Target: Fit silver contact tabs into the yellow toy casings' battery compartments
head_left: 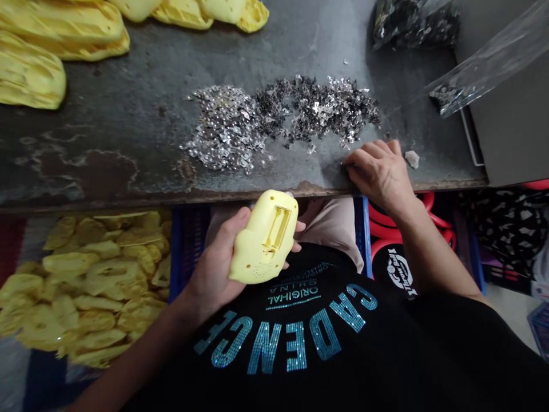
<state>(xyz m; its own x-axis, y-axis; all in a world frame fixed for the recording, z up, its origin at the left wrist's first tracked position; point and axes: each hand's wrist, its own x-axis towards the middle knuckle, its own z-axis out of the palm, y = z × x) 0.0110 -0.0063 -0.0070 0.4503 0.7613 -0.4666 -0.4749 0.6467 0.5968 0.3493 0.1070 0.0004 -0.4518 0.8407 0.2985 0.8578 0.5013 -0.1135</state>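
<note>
Your left hand [223, 256] cradles the shell [261, 243], probably light, stiff, slightly slippery; best held by its long edges. Your right hand [381, 171] curls at the tabletop [158, 126]; you can't tell its contents.

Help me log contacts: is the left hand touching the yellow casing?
Touching: the head view shows the left hand holding the yellow casing between thumb and fingers.

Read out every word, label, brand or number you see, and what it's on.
"CADENCE": black shirt, large glittery letters.
"CHINA": same shirt, smaller.
"ORIGI_AL": same shirt, one letter unclear.
"Throw Ball", apparently: round black label.
Remaining small print on shirt and label: too blurred to read.
</note>
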